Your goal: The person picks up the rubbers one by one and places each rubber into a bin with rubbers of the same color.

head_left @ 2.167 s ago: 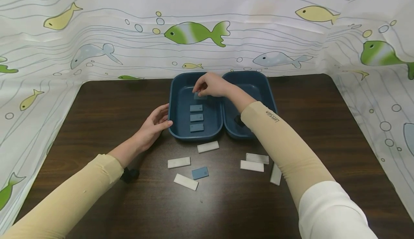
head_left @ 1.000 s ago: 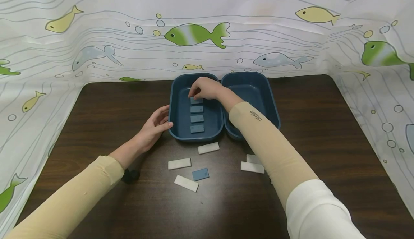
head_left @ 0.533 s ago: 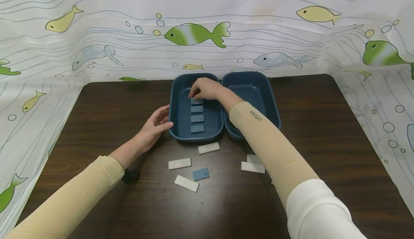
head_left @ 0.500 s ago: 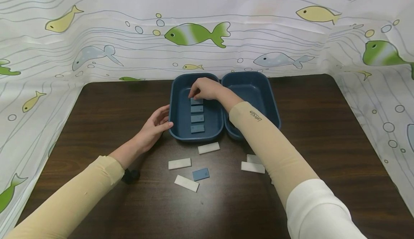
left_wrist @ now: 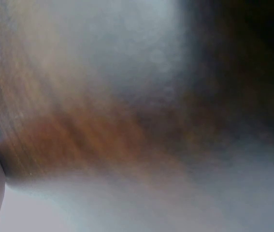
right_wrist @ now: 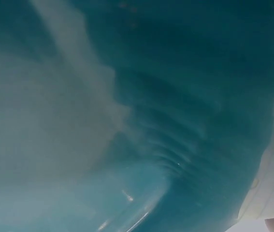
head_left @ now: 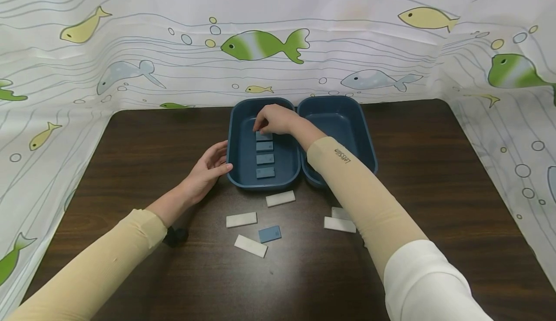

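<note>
1. The far blue tile (head_left: 264, 136) lies inside the left-hand tray (head_left: 285, 159), at the back end of a column, partly hidden from me by fingers.
2. The right hand (head_left: 278, 118) reaches down over it, thumb and forefinger bent and pinching it near its left end.
3. Three more blue tiles (head_left: 265, 159) run toward me from there, each lying flat, with small gaps between them.
4. The left hand (head_left: 206, 169) grips the same tray at its left side, thumb on the rim, the other fingers along the outer wall.
5. Beside it, rims close together, stands a matching right-hand tray (head_left: 336, 125), partly covered by the right forearm.
6. In front of the trays, a loose blue tile (head_left: 270, 234) lies among three white tiles (head_left: 241, 219).
7. Farther right, a pair of white tiles (head_left: 339, 224) lies close together, the rear one partly behind the forearm.
8. Everything rests on a dark wood-grain table (head_left: 434, 166); a white backdrop (head_left: 330, 2) printed with fish rises behind.
9. Both arms wear beige sleeves (head_left: 93, 268); the right sleeve carries dark lettering.
</note>
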A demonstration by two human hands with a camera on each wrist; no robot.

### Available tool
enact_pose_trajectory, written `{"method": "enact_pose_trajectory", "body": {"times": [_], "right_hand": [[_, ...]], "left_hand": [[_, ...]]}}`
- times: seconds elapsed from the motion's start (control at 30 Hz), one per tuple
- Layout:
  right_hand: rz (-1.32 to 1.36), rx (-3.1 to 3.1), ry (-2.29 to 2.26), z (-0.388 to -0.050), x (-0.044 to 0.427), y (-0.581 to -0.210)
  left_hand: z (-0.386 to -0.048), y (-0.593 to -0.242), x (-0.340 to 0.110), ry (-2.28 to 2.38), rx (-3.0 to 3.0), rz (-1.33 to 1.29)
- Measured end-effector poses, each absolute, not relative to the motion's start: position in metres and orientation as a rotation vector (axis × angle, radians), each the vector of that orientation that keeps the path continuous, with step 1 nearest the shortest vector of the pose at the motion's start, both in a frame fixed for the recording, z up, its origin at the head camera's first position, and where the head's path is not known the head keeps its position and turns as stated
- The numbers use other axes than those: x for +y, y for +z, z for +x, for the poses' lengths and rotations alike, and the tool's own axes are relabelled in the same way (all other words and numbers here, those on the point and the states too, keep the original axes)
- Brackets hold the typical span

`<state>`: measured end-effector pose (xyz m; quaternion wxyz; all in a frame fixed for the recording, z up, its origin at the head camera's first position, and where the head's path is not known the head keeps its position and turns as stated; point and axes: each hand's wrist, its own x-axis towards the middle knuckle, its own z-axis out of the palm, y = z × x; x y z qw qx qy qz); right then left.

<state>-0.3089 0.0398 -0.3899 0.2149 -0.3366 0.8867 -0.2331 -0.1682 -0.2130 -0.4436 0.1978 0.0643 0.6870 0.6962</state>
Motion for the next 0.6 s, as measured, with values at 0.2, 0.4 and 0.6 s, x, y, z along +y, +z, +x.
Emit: {"method": "enact_pose_trajectory", "body": {"times": [0.2, 0.4, 0.6], "right_hand": [[-0.929, 2.469, -0.614, -0.3086, 0.0392, -0.3900], [-0.925, 2.472, -0.608, -0.3086, 0.0391, -0.3909], [-0.930, 2.479, -0.598, -0.3084, 0.0395, -0.3916]], "left_hand": [[-0.1679, -0.4438, -0.2132, 1.946, 1.923, 0.176], [-0.1678, -0.4436, -0.2131, 1.941, 1.929, 0.174], [-0.1678, -0.4436, -0.2128, 1.943, 1.930, 0.168]]}}
